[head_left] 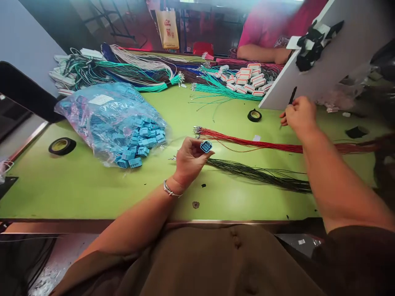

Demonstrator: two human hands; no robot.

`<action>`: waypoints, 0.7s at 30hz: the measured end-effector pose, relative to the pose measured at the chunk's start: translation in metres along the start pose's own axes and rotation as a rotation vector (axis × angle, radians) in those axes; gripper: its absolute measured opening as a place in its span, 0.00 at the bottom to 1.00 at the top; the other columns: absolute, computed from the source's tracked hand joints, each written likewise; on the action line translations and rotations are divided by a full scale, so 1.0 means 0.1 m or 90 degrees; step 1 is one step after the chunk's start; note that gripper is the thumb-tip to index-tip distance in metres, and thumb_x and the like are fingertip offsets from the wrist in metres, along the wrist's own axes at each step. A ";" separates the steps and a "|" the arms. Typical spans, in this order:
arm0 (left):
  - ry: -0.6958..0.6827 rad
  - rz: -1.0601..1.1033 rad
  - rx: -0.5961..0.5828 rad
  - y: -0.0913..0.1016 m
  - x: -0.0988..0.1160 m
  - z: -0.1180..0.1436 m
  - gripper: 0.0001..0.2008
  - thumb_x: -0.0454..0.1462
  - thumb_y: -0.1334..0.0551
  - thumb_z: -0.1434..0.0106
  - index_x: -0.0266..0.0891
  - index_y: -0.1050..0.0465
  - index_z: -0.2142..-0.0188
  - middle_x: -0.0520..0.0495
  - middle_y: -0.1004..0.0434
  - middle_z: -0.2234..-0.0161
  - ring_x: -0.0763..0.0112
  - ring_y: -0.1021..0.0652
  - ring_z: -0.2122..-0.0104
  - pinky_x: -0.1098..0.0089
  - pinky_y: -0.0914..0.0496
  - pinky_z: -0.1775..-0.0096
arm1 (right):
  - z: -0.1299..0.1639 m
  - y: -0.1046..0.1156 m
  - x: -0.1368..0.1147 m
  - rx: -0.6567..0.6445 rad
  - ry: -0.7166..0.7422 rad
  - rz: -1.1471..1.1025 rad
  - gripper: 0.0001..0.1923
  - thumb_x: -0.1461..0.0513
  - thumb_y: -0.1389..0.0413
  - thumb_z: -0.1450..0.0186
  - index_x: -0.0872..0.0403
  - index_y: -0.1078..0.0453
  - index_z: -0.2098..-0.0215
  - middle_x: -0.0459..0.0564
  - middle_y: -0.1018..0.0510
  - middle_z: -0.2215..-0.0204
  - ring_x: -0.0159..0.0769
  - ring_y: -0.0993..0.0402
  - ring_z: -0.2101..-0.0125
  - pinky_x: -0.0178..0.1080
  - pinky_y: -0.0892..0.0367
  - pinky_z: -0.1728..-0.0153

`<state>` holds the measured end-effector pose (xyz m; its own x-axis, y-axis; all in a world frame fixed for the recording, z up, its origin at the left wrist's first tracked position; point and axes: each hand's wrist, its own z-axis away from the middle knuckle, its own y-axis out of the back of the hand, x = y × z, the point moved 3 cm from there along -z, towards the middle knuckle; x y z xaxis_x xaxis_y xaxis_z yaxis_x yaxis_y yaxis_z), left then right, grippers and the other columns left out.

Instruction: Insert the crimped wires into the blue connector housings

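Note:
My left hand [189,160], with a bracelet at the wrist, pinches a blue connector housing [206,146] between thumb and fingers. The housing's face with its grid of square holes points up toward me. Off to the right, my right hand [300,117] is closed around a slim black-handled tool [293,95] whose thin tip points down at the table; its exact kind I cannot make out. Between the hands runs a bundle of red wires [247,142] with metal terminals at the left end. Nearer me lies a bundle of black wires [259,176], its left end partly behind my left hand.
An open plastic bag [101,109] spills blue connector housings [145,137] at left. Black tape rolls [70,146] lie about. Teal wires [216,88] and white connectors [247,78] are piled at the back. A white panel [286,84] stands at right; a co-worker's arm [262,53] rests beyond.

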<state>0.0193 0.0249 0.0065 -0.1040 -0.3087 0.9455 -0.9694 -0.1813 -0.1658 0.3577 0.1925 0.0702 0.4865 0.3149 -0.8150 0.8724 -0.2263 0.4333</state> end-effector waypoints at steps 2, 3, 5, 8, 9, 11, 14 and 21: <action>-0.018 0.008 -0.001 -0.01 0.01 0.02 0.23 0.37 0.24 0.54 0.40 0.34 0.64 0.53 0.24 0.69 0.74 0.19 0.68 0.73 0.23 0.63 | 0.47 -0.12 -0.41 -0.028 -0.062 -0.113 0.05 0.66 0.47 0.34 0.56 0.33 0.59 0.41 0.22 0.76 0.19 0.29 0.82 0.29 0.35 0.75; -0.028 0.010 -0.006 -0.02 0.01 0.03 0.23 0.37 0.24 0.53 0.40 0.33 0.62 0.54 0.24 0.69 0.75 0.20 0.68 0.73 0.23 0.63 | 0.73 -0.20 -0.63 -0.064 -0.072 -0.197 0.10 0.66 0.45 0.35 0.55 0.31 0.55 0.43 0.20 0.71 0.21 0.26 0.78 0.28 0.33 0.74; -0.044 0.004 -0.023 -0.04 0.02 0.05 0.22 0.36 0.25 0.51 0.40 0.29 0.58 0.53 0.24 0.69 0.75 0.20 0.68 0.72 0.23 0.63 | 1.24 -0.37 -1.02 -0.108 -0.044 -0.298 0.08 0.63 0.40 0.35 0.56 0.26 0.58 0.47 0.19 0.67 0.26 0.21 0.72 0.29 0.26 0.72; -0.071 -0.030 -0.054 -0.07 0.04 0.10 0.20 0.35 0.27 0.48 0.40 0.25 0.55 0.48 0.22 0.64 0.72 0.20 0.65 0.69 0.23 0.59 | 1.80 -0.62 -1.36 -0.122 0.010 -0.345 0.09 0.58 0.42 0.33 0.55 0.25 0.60 0.50 0.18 0.62 0.30 0.20 0.71 0.32 0.23 0.74; -0.080 -0.038 -0.061 -0.07 0.05 0.12 0.19 0.35 0.28 0.48 0.40 0.24 0.55 0.47 0.21 0.61 0.71 0.20 0.63 0.69 0.23 0.57 | 1.92 -0.68 -1.40 -0.092 0.034 -0.349 0.10 0.56 0.45 0.31 0.54 0.26 0.59 0.51 0.18 0.60 0.30 0.20 0.71 0.33 0.22 0.74; -0.097 -0.047 -0.072 -0.09 0.06 0.15 0.18 0.34 0.29 0.47 0.40 0.23 0.55 0.45 0.21 0.58 0.69 0.20 0.60 0.68 0.23 0.55 | 2.05 -0.78 -1.42 -0.036 0.075 -0.364 0.13 0.54 0.50 0.28 0.52 0.29 0.58 0.50 0.18 0.61 0.30 0.19 0.70 0.33 0.21 0.72; -0.101 -0.053 -0.077 -0.12 0.04 0.19 0.18 0.34 0.29 0.47 0.41 0.23 0.55 0.45 0.21 0.57 0.69 0.20 0.59 0.67 0.23 0.55 | 2.11 -0.88 -1.38 -0.018 0.109 -0.388 0.10 0.55 0.51 0.27 0.50 0.32 0.57 0.47 0.18 0.63 0.29 0.19 0.68 0.34 0.20 0.68; -0.043 -0.010 -0.114 -0.19 -0.06 0.24 0.18 0.36 0.28 0.48 0.39 0.27 0.57 0.47 0.21 0.64 0.71 0.20 0.64 0.70 0.23 0.60 | 2.19 -0.97 -1.28 -0.067 0.132 -0.343 0.08 0.63 0.45 0.31 0.50 0.29 0.53 0.47 0.21 0.59 0.31 0.18 0.63 0.37 0.19 0.60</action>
<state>0.0435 0.0078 -0.0030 -0.0785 -0.3705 0.9255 -0.9955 -0.0201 -0.0925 0.1997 -0.0281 0.0483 -0.0371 0.5357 -0.8436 0.9941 0.1057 0.0234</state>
